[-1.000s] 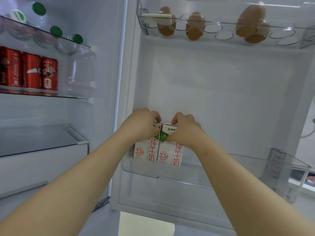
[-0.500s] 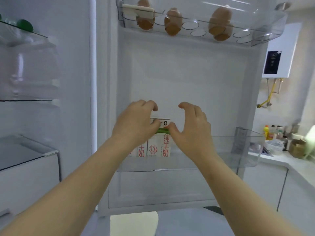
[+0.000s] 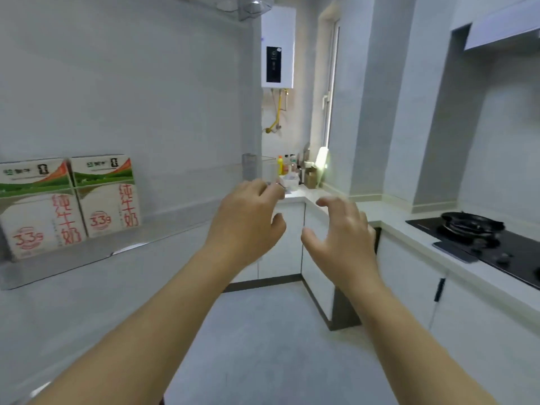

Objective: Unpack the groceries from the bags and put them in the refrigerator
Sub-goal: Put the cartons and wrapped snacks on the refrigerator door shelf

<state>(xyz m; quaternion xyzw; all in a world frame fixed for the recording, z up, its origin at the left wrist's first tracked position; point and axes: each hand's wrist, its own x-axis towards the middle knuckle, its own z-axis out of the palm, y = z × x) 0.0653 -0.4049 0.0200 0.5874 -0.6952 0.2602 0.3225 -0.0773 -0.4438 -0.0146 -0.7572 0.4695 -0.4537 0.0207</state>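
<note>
Both hands bare and empty in mid-air; 2 milk cartons sit in the fridge door shelf.
Left hand (image 3: 248,226) and right hand (image 3: 342,244): fingers loosely curled and spread, gripping nothing, hands apart. Boxy printed cardboard first carton (image 3: 35,209) touches second carton (image 3: 106,197), both upright behind the clear plastic door shelf (image 3: 58,267), far left, well apart from the hands. One glossy black hob (image 3: 496,247) on the smooth pale counter (image 3: 415,238).
</note>
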